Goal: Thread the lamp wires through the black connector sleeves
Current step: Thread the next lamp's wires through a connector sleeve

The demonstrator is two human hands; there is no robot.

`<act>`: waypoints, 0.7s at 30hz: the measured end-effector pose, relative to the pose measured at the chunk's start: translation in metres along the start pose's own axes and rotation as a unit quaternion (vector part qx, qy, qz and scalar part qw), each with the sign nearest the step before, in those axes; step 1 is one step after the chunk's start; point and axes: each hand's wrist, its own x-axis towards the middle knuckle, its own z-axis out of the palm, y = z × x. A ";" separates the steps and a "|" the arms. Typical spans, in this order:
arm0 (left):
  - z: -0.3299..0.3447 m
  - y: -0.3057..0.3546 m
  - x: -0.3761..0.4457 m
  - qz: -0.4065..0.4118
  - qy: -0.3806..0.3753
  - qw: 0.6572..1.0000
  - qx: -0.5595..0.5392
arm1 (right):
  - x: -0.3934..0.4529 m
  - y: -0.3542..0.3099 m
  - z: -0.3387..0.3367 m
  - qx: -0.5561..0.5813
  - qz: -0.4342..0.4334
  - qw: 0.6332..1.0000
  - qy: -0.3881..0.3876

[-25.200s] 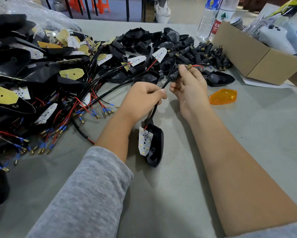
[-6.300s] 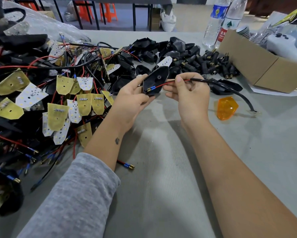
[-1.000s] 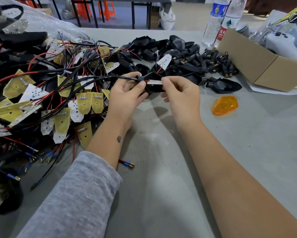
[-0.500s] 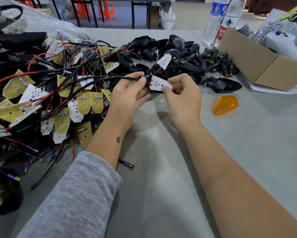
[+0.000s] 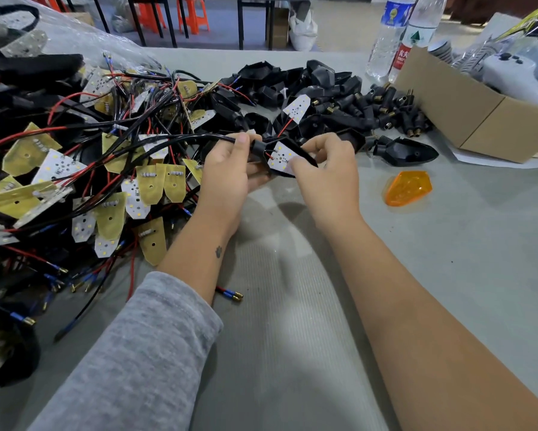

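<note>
1. grey ribbed table covering point(image 5: 292, 353) fills the foreground, with orange stools point(image 5: 193, 14) and dark table legs on the floor behind it.
2. left hand point(image 5: 227, 175), with a grey sleeve point(image 5: 143, 362) pushed up the forearm, has its thumb and fingers curled around a black connector sleeve point(image 5: 257, 147), the palm cupped under it.
3. a black sheathed cable point(image 5: 180, 141) leaves that sleeve to the left and runs into the tangle of wires.
4. right hand point(image 5: 330, 172) has its thumb and forefinger pinched together on the near edge of a white led board point(image 5: 280, 157); the other fingers are curled above it.
5. the board sits just right of the sleeve, between the two hands, lying against a black lamp housing point(image 5: 305, 154), with a thin red wire point(image 5: 285, 126) rising from it.
6. to the left lies a heap of yellow and white boards point(image 5: 151, 188) with red and black wires point(image 5: 74, 129).
7. behind the hands is a pile of black housings point(image 5: 292, 82), and to its right a cluster of black connector sleeves with brass ends point(image 5: 392, 113).
8. an orange lens point(image 5: 407, 188) lies on the covering right of the right hand, apart from it.
9. a cardboard box point(image 5: 479, 119) stands at far right, two clear water bottles point(image 5: 398, 35) beside it.
10. one loose wire end with a blue sleeve and brass tip point(image 5: 230, 294) lies by the left forearm.
</note>
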 end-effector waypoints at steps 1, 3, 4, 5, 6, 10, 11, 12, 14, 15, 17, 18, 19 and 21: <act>0.000 0.000 -0.001 0.000 0.007 1.000 0.004 | 0.000 0.000 -0.001 0.016 0.020 1.000 -0.010; 0.001 0.002 -0.001 -0.005 0.012 1.000 0.014 | 0.002 0.000 -0.002 0.067 0.048 0.996 -0.018; 0.001 0.003 -0.002 -0.010 0.004 1.000 0.026 | 0.002 0.000 -0.004 0.100 0.059 0.993 -0.023; 0.001 0.005 -0.003 -0.019 -0.016 0.999 0.045 | 0.002 -0.001 -0.005 0.134 0.074 0.988 -0.031; 0.001 0.007 -0.003 -0.031 -0.044 0.996 0.067 | 0.002 -0.002 -0.006 0.169 0.094 0.980 -0.045; -0.001 0.013 -0.008 -0.084 -0.162 0.973 0.139 | 0.006 -0.002 -0.010 0.261 0.161 0.942 -0.134; -0.002 0.015 -0.010 -0.091 -0.186 0.966 0.151 | 0.007 -0.002 -0.012 0.271 0.159 0.937 -0.154; -0.002 0.015 -0.012 -0.095 -0.211 0.959 0.162 | 0.008 -0.002 -0.013 0.277 0.156 0.933 -0.168; 0.001 0.017 -0.016 -0.097 -0.249 0.944 0.192 | 0.008 -0.004 -0.014 0.278 0.158 0.928 -0.191; 0.002 0.018 -0.017 -0.097 -0.261 0.936 0.214 | 0.008 -0.004 -0.013 0.275 0.163 0.926 -0.202; 0.003 0.020 -0.019 -0.090 -0.289 0.915 0.267 | 0.006 -0.005 -0.012 0.279 0.176 0.917 -0.223; 0.003 0.021 -0.019 -0.081 -0.306 0.904 0.286 | 0.005 -0.005 -0.011 0.288 0.176 0.913 -0.229; 0.003 0.022 -0.020 -0.072 -0.321 0.896 0.298 | 0.004 -0.004 -0.010 0.298 0.169 0.910 -0.236; 0.003 0.022 -0.021 -0.059 -0.338 0.890 0.301 | 0.002 -0.004 -0.011 0.313 0.144 0.905 -0.249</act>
